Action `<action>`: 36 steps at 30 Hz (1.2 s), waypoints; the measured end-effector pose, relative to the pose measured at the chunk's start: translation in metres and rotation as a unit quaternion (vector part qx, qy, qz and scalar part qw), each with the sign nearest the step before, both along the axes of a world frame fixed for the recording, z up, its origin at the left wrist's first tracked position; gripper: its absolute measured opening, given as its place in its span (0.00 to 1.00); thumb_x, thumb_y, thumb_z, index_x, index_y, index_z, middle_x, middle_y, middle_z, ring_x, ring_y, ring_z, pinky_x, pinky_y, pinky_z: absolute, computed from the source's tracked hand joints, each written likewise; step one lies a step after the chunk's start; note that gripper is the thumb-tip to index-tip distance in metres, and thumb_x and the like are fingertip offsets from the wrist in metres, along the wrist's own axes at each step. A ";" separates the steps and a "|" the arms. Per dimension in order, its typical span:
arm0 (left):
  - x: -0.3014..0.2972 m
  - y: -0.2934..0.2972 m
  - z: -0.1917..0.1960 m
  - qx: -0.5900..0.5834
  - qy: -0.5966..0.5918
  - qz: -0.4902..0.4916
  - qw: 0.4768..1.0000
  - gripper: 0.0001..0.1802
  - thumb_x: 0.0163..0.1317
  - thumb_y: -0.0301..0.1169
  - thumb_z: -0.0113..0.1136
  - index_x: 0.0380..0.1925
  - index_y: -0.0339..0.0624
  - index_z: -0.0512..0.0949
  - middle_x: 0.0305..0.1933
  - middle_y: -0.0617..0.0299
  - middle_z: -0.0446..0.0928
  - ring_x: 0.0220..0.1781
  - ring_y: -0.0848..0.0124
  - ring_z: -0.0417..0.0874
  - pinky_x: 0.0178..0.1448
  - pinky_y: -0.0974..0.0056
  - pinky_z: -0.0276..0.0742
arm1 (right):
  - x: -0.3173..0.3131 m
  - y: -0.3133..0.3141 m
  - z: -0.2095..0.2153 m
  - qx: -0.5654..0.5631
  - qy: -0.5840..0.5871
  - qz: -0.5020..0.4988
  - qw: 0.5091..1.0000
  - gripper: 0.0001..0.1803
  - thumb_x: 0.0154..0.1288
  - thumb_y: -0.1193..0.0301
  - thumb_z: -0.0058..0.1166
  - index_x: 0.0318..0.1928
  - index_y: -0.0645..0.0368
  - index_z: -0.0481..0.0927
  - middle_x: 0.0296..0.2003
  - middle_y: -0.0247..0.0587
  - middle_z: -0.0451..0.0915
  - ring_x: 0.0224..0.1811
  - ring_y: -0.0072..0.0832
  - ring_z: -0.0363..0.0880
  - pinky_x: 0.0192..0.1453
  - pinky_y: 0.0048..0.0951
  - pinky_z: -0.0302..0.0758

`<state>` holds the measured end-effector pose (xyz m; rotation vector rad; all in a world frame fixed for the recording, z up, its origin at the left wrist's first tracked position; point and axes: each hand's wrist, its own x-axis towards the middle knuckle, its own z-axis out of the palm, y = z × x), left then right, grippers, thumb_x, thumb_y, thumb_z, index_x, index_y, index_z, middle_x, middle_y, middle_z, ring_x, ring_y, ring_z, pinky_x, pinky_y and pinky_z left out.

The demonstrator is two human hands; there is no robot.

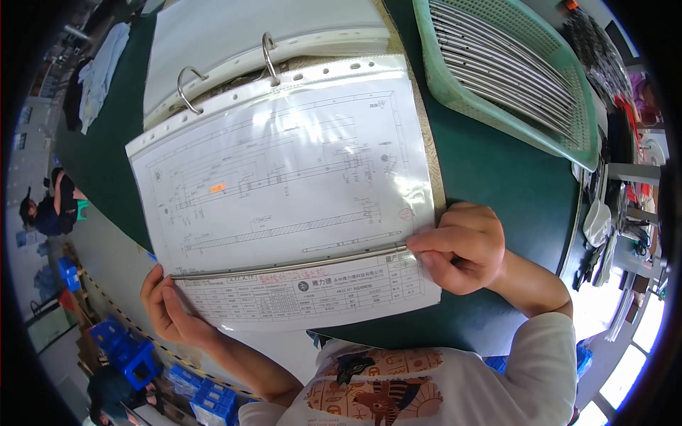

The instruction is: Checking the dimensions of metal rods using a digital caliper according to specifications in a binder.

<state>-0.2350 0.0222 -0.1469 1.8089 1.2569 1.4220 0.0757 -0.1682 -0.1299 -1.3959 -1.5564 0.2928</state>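
Your left grip [168, 309] and right grip [465, 248] each pinch an end of the slim metal rod [298, 266], across the near part of the sleeved drawing [284, 192]. Likely light, stiff, slick; hold by both ends. Tips hidden; glare blurs linework; rod-to-sleeve contact unclear.

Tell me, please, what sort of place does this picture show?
Most likely a factory workshop, perhaps a checking bench: a thin metal rod is held across a technical drawing, and a green basket nearby holds many similar-looking rods.
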 end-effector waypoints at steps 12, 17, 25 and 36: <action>-0.005 0.000 -0.003 0.005 -0.008 -0.023 1.000 0.09 0.62 0.24 0.49 0.31 0.28 0.78 0.49 0.49 0.77 0.48 0.67 0.76 0.57 0.63 0.68 | -0.002 0.002 -0.002 0.055 -0.097 -0.026 0.993 0.14 0.42 0.71 0.58 0.34 0.58 0.84 0.22 0.31 0.69 0.17 0.23 0.64 0.19 0.26 0.58; -0.004 0.000 -0.003 0.009 -0.009 -0.031 0.999 0.09 0.61 0.23 0.49 0.30 0.29 0.78 0.49 0.49 0.77 0.48 0.66 0.76 0.57 0.63 0.68 | -0.004 0.004 0.004 0.052 -0.115 -0.013 0.992 0.15 0.40 0.72 0.57 0.34 0.58 0.84 0.21 0.31 0.68 0.17 0.25 0.67 0.19 0.27 0.62; 0.001 -0.003 -0.002 0.001 -0.007 -0.003 1.000 0.09 0.59 0.26 0.51 0.27 0.31 0.78 0.47 0.50 0.77 0.48 0.66 0.76 0.57 0.61 0.68 | -0.004 0.003 0.004 0.048 -0.158 -0.015 0.986 0.17 0.41 0.71 0.57 0.37 0.57 0.84 0.22 0.31 0.67 0.17 0.24 0.66 0.21 0.26 0.61; 0.003 -0.004 -0.004 0.001 -0.012 -0.017 1.000 0.10 0.62 0.27 0.49 0.29 0.31 0.77 0.49 0.50 0.76 0.48 0.66 0.76 0.57 0.62 0.68 | -0.003 0.002 0.014 0.027 -0.255 -0.010 0.967 0.21 0.38 0.69 0.56 0.39 0.55 0.85 0.22 0.30 0.64 0.17 0.23 0.63 0.23 0.25 0.60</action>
